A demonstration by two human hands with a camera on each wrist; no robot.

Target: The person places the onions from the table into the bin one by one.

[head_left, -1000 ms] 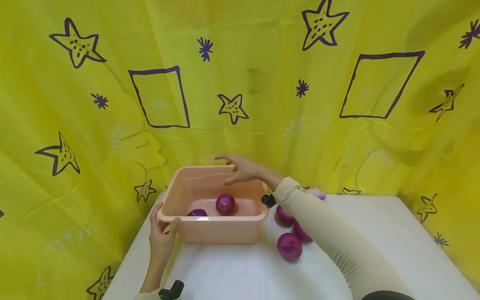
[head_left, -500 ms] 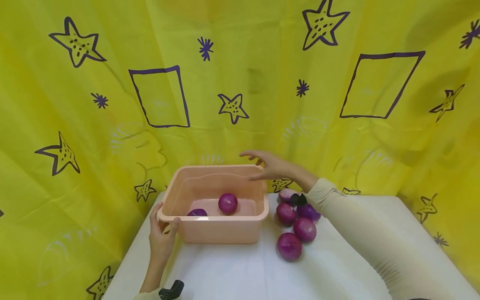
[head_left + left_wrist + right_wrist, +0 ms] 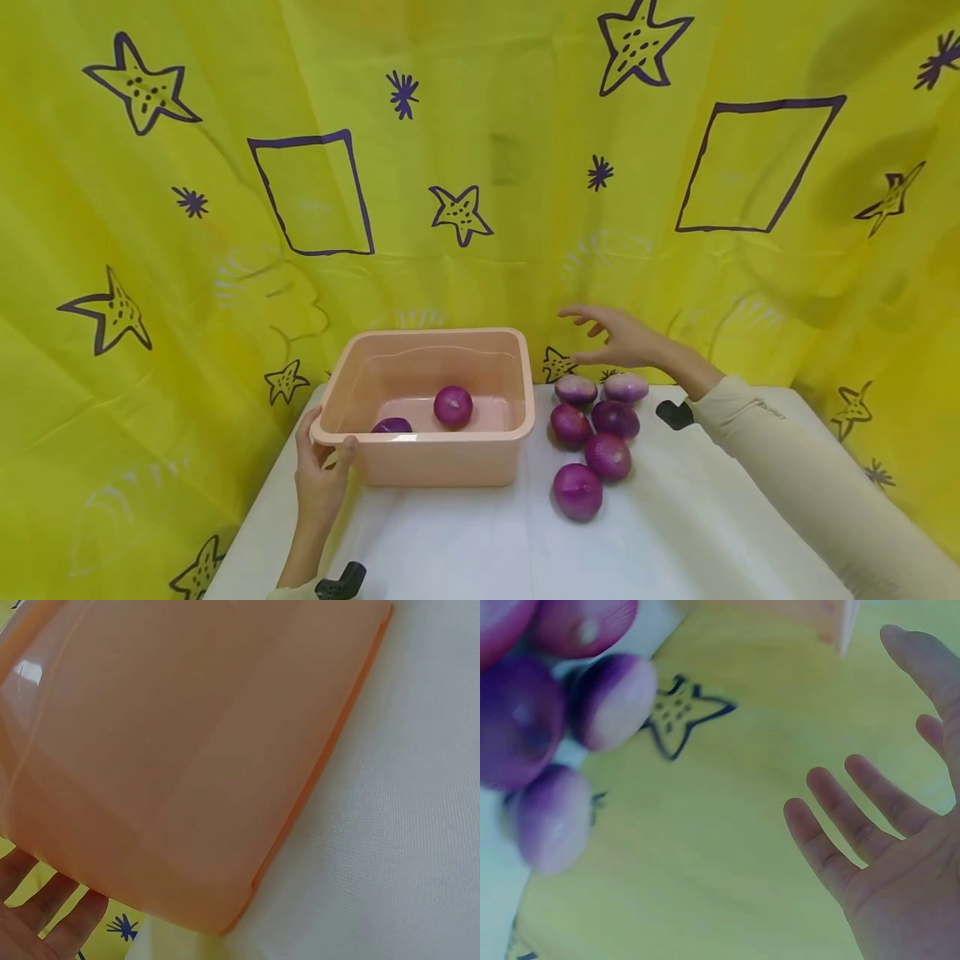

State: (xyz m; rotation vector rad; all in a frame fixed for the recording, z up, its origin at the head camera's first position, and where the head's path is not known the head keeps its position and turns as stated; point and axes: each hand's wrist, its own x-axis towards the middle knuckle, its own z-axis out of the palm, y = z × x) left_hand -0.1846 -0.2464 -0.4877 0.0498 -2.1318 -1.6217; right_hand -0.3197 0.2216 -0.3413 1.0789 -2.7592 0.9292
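Note:
A peach plastic tub [image 3: 438,461] stands on the table with two purple onions inside, one whole onion [image 3: 453,407] in view and another onion [image 3: 392,426] partly behind the front rim. At its front left corner my left hand [image 3: 321,483] grips the rim, thumb on the front and fingers along the side. The left wrist view shows those fingers [image 3: 82,919] against the tub wall. My right hand [image 3: 618,336] is in the air behind the onion group, fingers spread and palm bare in the right wrist view. Several onions [image 3: 577,492] lie right of the tub, the back ones paler [image 3: 626,387].
A white-covered table [image 3: 720,508] bears everything. Behind it and at both sides hangs a yellow curtain [image 3: 517,292] printed with stars and squares. Black wrist devices [image 3: 675,414] sit on both sleeves.
My right hand has moved right, from over the tub to behind the onion group, uncovering the onions there. The left hand has kept its grip on the tub.

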